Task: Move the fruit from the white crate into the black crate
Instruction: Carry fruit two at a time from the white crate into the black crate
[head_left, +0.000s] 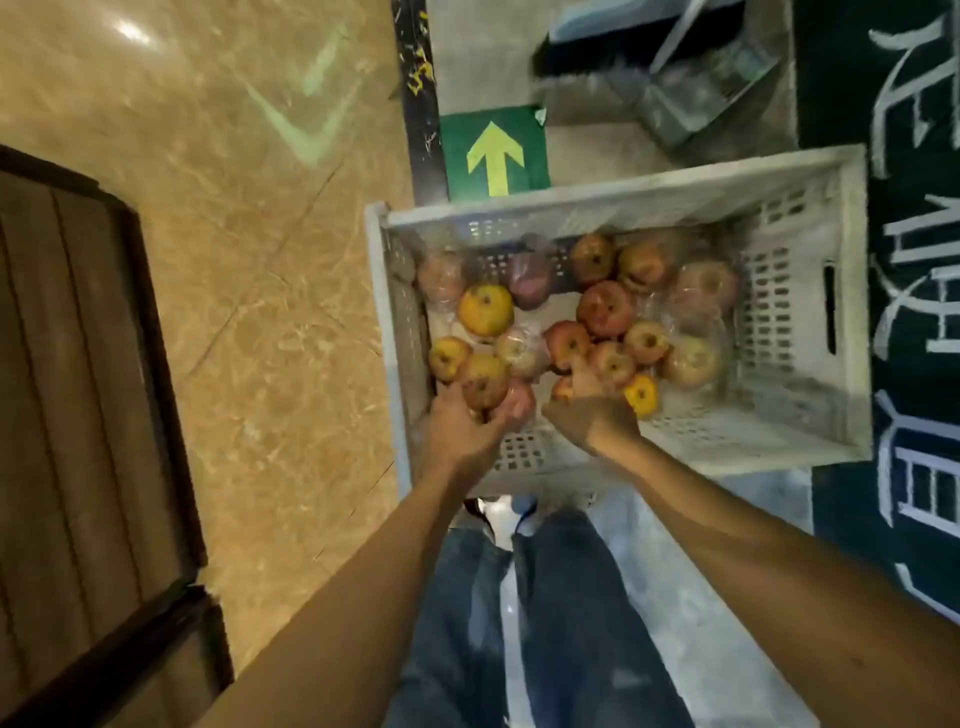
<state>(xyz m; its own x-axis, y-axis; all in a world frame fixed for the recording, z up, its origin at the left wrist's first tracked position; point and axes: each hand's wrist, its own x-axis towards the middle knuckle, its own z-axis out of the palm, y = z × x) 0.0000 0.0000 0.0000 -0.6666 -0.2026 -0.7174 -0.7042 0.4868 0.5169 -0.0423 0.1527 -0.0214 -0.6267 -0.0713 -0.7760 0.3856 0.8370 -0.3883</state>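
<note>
The white slatted crate (800, 291) sits on the floor in front of me and holds several apples, red and yellow, some wrapped in clear plastic. My left hand (460, 426) reaches over the near left corner, its fingers closed around a reddish apple (514, 402) beside a brownish one (483, 382). My right hand (589, 413) is in the crate's near middle, fingers curled on a small red apple (563, 387), close to a yellow apple (641, 395). The black crate is out of view.
A green floor sign with a yellow arrow (493, 156) lies just beyond the crate. A dark doormat (67, 405) covers the floor at left. A dark panel with white characters (914, 260) runs along the right. My jeans-clad legs (519, 613) stand below the crate.
</note>
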